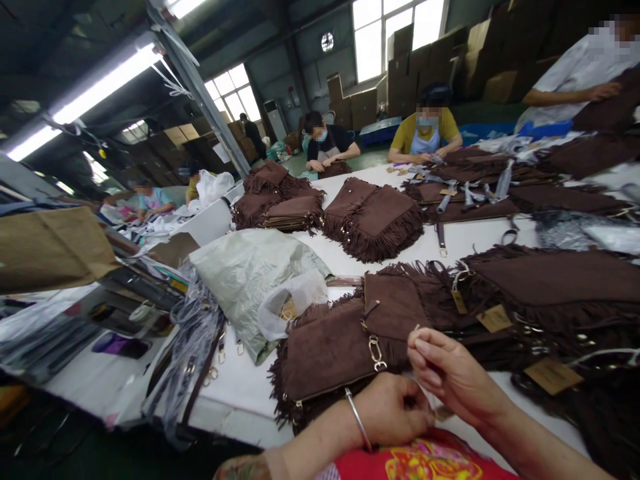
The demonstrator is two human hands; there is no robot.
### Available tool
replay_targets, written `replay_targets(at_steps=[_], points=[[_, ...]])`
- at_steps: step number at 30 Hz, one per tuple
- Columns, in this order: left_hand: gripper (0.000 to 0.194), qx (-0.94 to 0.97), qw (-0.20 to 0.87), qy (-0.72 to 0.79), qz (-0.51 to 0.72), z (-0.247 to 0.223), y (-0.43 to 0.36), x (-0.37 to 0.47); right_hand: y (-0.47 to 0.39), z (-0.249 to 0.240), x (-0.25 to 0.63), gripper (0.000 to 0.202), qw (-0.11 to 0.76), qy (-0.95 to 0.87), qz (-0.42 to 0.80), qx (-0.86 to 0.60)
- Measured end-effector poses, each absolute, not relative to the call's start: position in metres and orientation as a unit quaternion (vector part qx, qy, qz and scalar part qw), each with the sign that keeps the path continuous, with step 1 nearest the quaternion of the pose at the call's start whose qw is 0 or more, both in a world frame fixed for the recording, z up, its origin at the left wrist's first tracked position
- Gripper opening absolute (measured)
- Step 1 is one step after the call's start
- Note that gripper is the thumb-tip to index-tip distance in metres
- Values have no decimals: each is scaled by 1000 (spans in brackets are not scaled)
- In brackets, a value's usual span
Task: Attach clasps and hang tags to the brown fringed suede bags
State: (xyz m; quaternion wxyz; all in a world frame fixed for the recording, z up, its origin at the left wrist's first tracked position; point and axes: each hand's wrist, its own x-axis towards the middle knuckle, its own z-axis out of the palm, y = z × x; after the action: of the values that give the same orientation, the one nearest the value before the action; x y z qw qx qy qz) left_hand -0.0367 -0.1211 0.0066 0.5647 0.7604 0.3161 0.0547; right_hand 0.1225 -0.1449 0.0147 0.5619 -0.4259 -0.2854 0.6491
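Observation:
My right hand [455, 373] is raised over the table's near edge, thumb and forefinger pinched on what looks like a thin pale string [417, 328]; only its tip shows. Just left of it and lower, my left hand [395, 408], with a silver bangle [357, 419] at the wrist, has its fingers curled in. Whatever is in those fingers is hidden. Directly beyond both hands lies a dark brown fringed suede bag [325, 350] with a gold clasp [375, 350]. To the right, brown card tags [495, 319] hang on more fringed bags [560, 280].
Stacked fringed bags [373, 217] stand farther back on the white table [310, 243]. A grey-green plastic sheet [250, 280] and a clear bag [295, 300] lie to the left, near plastic-wrapped straps [193, 333]. Several co-workers sit or stand across the table.

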Motion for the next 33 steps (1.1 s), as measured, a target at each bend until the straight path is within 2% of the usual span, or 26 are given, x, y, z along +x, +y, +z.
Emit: replay_targets(at_steps=[2, 4, 8, 11, 16, 20, 33], points=[[24, 769, 558, 310, 31, 5, -120, -43, -144, 11, 129, 25, 520, -345, 602, -499], [26, 765, 534, 355, 61, 5, -111, -50, -141, 3, 138, 27, 465, -463, 490, -574], [25, 746, 379, 520, 171, 2, -81, -61, -134, -11, 147, 26, 365, -650, 286, -602], [25, 780, 276, 545, 137, -6, -61, -62, -128, -11, 139, 28, 302, -719, 198, -594], [28, 802, 255, 535, 78, -20, -52, -59, -119, -11, 120, 26, 230, -764, 67, -599], [29, 803, 278, 517, 102, -30, -49, -60, -114, -14, 113, 27, 209, -777, 23, -593], [31, 786, 328, 501, 153, -37, -46, -60, -93, 1, 100, 20, 137, -805, -9, -577]])
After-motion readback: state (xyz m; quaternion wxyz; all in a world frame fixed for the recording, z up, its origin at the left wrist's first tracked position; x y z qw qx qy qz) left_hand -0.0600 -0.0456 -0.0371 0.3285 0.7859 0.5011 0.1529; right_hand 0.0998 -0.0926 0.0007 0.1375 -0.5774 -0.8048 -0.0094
